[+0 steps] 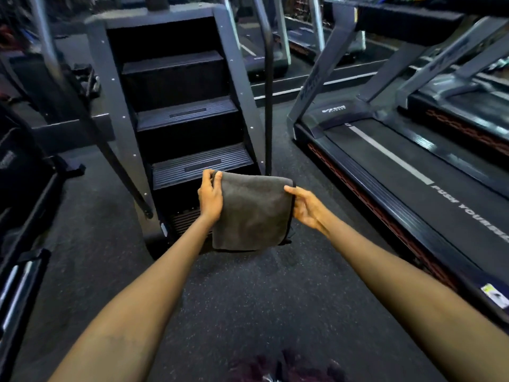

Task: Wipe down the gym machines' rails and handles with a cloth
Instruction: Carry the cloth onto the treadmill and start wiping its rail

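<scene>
Stair climber (187, 128) taken as landmark, dead ahead: dark frame, three ribbed steps seen, lowest step just beyond the cloth. Two slanted rails run along its sides: left rail (82, 111) blurred, coming down toward the base; right rail (268, 106) a dark upright post ending by the lowest step. Rails untouched by either hand at this moment. To the right of the climber, a treadmill (399, 172) lies w/ belt running toward the viewer; more treadmills behind it and further back, blurred. To the left of the climber, dark equipment, not identifiable. Speckled rubber floor (248, 299) btwn climber and viewer.

Writing: white logo on treadmill motor cover, too blurred to read for certain. On the treadmill's side strip "PUSH YOUR…" is read, rest cut off at frame edge. Small sticker near the belt's near end, illegible.

Grey cloth (252, 213) is held in the air in front of the climber's base, folded, hanging down from its top edge. Left hand (210, 198) grips the top-left corner, thumb over the front, fingers curled behind. Right hand (305, 206) pinches the right edge near the top, thumb on the front face, other fingers behind the hem. Cloth is spread btwn both hands, lower edge hanging free above the floor.
</scene>
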A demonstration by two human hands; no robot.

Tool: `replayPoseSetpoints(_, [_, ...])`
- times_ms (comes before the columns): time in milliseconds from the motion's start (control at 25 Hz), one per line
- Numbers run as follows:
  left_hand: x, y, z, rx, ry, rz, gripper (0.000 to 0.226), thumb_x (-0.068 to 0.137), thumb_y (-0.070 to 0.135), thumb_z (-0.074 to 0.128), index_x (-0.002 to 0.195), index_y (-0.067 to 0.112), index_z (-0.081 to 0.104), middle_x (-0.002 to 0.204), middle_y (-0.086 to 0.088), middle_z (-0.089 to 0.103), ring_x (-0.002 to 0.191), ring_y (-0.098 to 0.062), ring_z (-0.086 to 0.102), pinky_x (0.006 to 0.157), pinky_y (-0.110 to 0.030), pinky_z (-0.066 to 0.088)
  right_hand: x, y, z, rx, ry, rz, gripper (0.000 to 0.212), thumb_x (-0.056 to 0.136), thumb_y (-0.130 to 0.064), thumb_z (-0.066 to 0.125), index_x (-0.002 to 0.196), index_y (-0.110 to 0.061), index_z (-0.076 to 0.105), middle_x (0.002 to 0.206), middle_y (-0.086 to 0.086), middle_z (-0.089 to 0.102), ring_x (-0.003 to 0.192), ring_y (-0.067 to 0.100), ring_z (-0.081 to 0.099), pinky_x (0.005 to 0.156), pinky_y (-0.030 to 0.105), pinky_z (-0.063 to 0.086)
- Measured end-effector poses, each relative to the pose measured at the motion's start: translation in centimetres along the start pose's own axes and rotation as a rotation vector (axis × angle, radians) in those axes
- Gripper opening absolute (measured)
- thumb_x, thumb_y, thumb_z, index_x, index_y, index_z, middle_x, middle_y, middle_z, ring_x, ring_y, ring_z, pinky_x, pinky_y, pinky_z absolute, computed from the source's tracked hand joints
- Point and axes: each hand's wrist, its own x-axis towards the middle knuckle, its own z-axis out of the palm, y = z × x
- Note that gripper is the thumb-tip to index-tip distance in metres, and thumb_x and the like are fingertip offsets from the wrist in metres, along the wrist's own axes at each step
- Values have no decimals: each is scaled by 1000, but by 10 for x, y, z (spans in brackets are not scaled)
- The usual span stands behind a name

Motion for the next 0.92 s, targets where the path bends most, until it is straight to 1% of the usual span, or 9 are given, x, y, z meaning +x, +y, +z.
replayPoseSetpoints(80, [-1, 2, 26, -93, -46, -73, 17, 99, 26, 43, 88, 13, 46, 75, 7, 49, 70, -7, 48, 67, -29, 42, -12, 13, -7, -63, 80, 18, 30, 86, -9, 63, 115, -6, 59, 99, 5, 69, 91, 18, 65, 74, 27, 56])
replayPoseSetpoints(160, [-3, -1, 46, -193, -116, -193, 19, 96, 33, 49, 83, 18, 51, 80, 3, 55, 79, -14, 54, 76, -38, 48, -19, 20, -18, -165, 260, -5, 43, 75, -7, 75, 115, -7, 58, 106, 7, 66, 94, 19, 64, 77, 30, 54])
replayPoseSetpoints(280, [-19, 1, 78, -350, -348, -413, 33, 91, 48, 50, 92, 17, 62, 97, -5, 65, 92, -18, 60, 86, -38, 50, -37, 13, -48, -23, 454, -102, 35, 75, -5, 75, 106, -8, 60, 106, 10, 65, 93, 22, 64, 79, 34, 53])
replayPoseSetpoints(360, [-45, 8, 111, -377, -549, -474, 38, 90, 47, 52, 101, 13, 65, 107, -9, 67, 100, -22, 63, 93, -37, 50, -55, 6, -82, 49, 556, -164, 35, 75, -5, 75, 107, -8, 60, 107, 11, 66, 92, 23, 64, 79, 36, 54])
replayPoseSetpoints(480, [-86, 28, 163, -245, -665, -275, 27, 94, 27, 55, 106, 5, 64, 109, -10, 66, 105, -25, 62, 91, -33, 49, -84, -4, -136, -20, 704, -239, 33, 76, -12, 76, 106, -13, 62, 106, 8, 67, 97, 23, 64, 86, 38, 52])
replayPoseSetpoints(600, [-124, 64, 213, -144, -641, -70, 31, 96, 29, 49, 116, 8, 59, 110, -3, 64, 102, -16, 60, 85, -25, 46, -121, -14, -190, -171, 775, -335, 35, 86, -13, 65, 120, -6, 58, 114, 7, 63, 100, 18, 59, 82, 24, 49])
replayPoseSetpoints(680, [-150, 87, 254, -48, -648, 24, 34, 98, 34, 43, 119, 9, 54, 108, -2, 63, 96, -12, 57, 81, -23, 42, -147, -21, -235, -310, 842, -374, 36, 91, -16, 60, 124, -4, 55, 119, 8, 61, 107, 19, 57, 87, 24, 48])
replayPoseSetpoints(800, [-196, 116, 327, 70, -637, 82, 43, 98, 42, 36, 120, 7, 48, 110, -12, 65, 99, -27, 60, 82, -35, 45, -191, -33, -311, -514, 962, -396, 41, 91, -26, 59, 128, -9, 56, 125, 8, 61, 117, 24, 55, 100, 38, 43])
replayPoseSetpoints(920, [-243, 147, 395, 38, -679, 95, 36, 99, 39, 37, 113, 8, 50, 103, -16, 65, 96, -33, 60, 73, -33, 41, -238, -46, -384, -611, 1091, -385, 43, 90, -32, 59, 129, -12, 56, 124, 8, 63, 117, 25, 54, 96, 31, 42])
